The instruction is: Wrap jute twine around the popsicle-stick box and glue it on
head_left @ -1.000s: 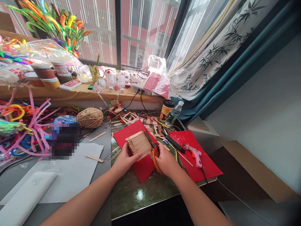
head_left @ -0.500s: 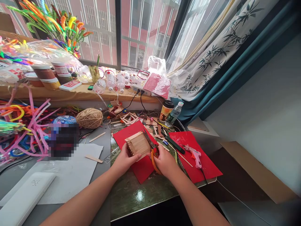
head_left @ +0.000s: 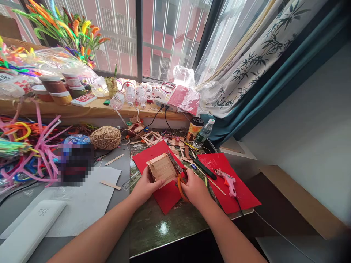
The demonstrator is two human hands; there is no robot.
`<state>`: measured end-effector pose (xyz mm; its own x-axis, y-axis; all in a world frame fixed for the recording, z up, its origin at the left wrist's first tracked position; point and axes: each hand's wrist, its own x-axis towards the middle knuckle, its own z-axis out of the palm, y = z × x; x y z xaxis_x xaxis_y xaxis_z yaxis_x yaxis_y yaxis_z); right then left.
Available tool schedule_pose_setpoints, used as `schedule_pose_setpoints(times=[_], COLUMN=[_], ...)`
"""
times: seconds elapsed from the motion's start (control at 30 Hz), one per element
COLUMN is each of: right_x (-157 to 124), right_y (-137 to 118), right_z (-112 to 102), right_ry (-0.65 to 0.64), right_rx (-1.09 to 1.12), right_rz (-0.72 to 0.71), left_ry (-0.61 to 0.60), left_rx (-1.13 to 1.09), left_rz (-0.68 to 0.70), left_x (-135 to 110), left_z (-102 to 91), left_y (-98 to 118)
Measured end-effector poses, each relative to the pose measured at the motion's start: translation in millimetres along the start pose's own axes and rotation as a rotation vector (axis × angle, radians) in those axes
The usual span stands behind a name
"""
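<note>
A small box built of craft sticks [head_left: 162,168] is tilted above a red sheet [head_left: 166,200]. My left hand [head_left: 148,185] grips it at its left and lower edge, the thumb lying along the near side. Closed round the orange handles of a pair of scissors [head_left: 178,179] is my right hand [head_left: 195,188]. The scissor blades point up and away, along the box's right edge; whether they touch the wood I cannot tell. Some of my right fingers are hidden behind the handles.
On another red sheet [head_left: 244,199] at right lies a pink glue gun [head_left: 229,182]. Loose craft sticks [head_left: 179,142], a drink cup [head_left: 194,128] and a water bottle [head_left: 204,134] stand or lie behind. Twine ball [head_left: 105,138], white power bank [head_left: 34,230] and pipe cleaners [head_left: 41,153] are at left.
The view has shifted very slightly. Both hands keep their holds on the box and the scissors, with hardly any visible movement of either.
</note>
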<state>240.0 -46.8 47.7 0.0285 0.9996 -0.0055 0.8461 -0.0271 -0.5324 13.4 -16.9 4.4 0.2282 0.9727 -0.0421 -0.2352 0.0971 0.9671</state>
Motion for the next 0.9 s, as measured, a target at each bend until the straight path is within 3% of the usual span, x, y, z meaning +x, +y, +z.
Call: schedule_pose_setpoints(times=[0.17,0.33,0.53,0.67,0.9], right_x=[0,-1,-5,-10,-24], right_y=[4,10,24,36,43], right_z=[-4,-4,10,18,-1], right_ry=[0.031,-0.010,-0.012,-0.052,-0.158], right_rx=[-0.009,0.115,0.276,0.421,0.276], right_rz=[-0.002,0.017,0.028,0.010,0.032], left_ry=[-0.020,-0.011,0.017,0.024,0.210], left_rx=[0.003,0.029,0.082,0.151,0.395], left_rz=[0.002,0.034,0.068,0.175,0.322], left_x=[0,0,2,3,2], left_z=[-0.4,-2.8,-6.5,-9.7,-14.7], left_y=[0,0,-2,-3,-2])
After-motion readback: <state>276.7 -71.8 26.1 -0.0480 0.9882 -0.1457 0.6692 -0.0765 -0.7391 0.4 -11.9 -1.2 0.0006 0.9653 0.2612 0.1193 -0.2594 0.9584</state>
